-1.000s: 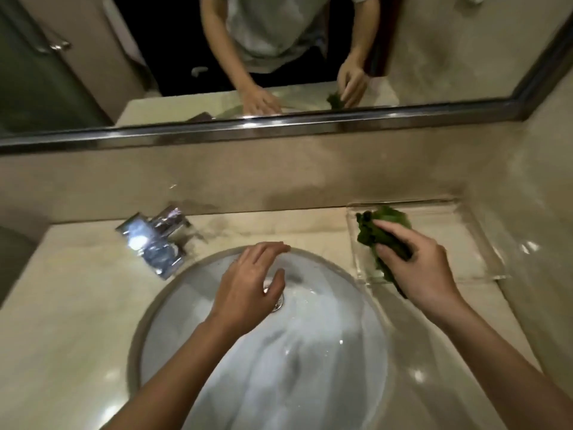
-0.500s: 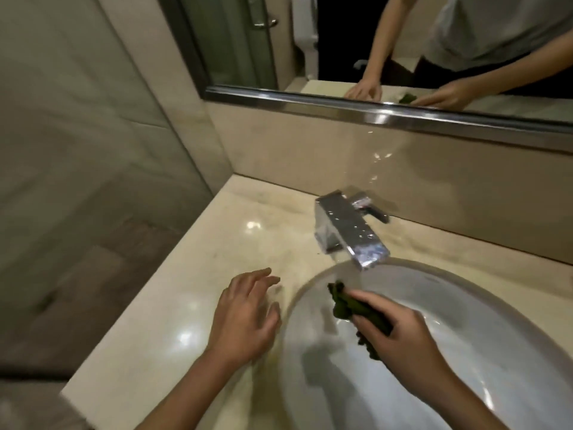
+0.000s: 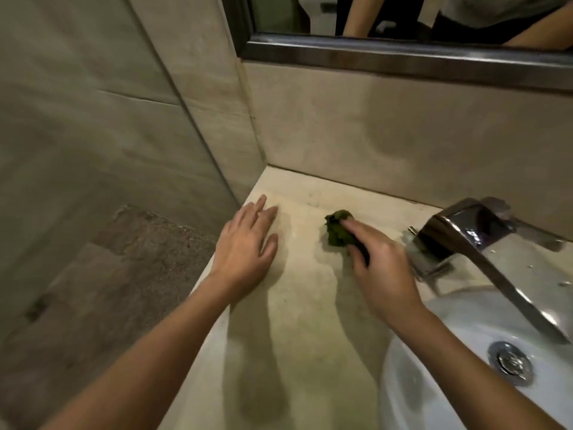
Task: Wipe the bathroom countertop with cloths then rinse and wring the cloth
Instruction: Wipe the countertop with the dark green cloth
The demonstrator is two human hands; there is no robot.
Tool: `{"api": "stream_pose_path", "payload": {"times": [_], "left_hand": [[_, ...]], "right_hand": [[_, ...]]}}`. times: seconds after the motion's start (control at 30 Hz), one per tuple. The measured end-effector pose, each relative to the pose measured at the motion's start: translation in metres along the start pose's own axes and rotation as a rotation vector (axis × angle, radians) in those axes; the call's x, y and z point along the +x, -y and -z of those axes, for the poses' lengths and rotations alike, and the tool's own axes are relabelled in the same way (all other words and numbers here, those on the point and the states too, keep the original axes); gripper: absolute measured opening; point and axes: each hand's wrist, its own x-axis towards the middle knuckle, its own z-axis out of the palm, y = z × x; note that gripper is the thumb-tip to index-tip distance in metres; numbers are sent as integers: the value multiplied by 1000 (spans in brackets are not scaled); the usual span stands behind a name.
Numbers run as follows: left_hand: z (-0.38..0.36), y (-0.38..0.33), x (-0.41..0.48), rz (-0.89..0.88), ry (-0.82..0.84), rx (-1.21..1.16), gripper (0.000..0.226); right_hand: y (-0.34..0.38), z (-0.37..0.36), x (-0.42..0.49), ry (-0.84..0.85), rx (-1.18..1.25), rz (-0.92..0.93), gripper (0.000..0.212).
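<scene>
A bunched dark green cloth (image 3: 336, 231) lies pressed on the beige stone countertop (image 3: 297, 321), left of the tap. My right hand (image 3: 381, 268) is shut on it, fingers over its near side, holding it down against the stone. My left hand (image 3: 245, 246) rests flat on the countertop near the left back corner, fingers spread, holding nothing. About a hand's width of bare stone separates the two hands.
A chrome tap (image 3: 471, 240) juts over the white basin (image 3: 449, 367) at the right, with the drain (image 3: 510, 361) below it. A tiled wall closes the left side, a backsplash and mirror frame (image 3: 403, 57) the back. The counter's left edge drops to the floor.
My right hand carried the green cloth from the right-side tray, across the basin, onto the countertop left of the tap. My left hand moved from over the basin to the left corner.
</scene>
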Motion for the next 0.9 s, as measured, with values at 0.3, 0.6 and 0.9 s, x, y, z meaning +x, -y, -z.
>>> {"api": "stream_pose_path", "payload": {"times": [0.3,0.6,0.9], "left_hand": [[-21,19,34,-47,-61,-124,53],[-17,17,37,-42,-33,-158,56],[-19,19,37,-47,-24,-164,57]], "right_hand": [[-16,-20,38,295,-203,-26,45],[-12,-72,61,96,-345,156,35],[-24,-67,38,63,-342,152,49]]}}
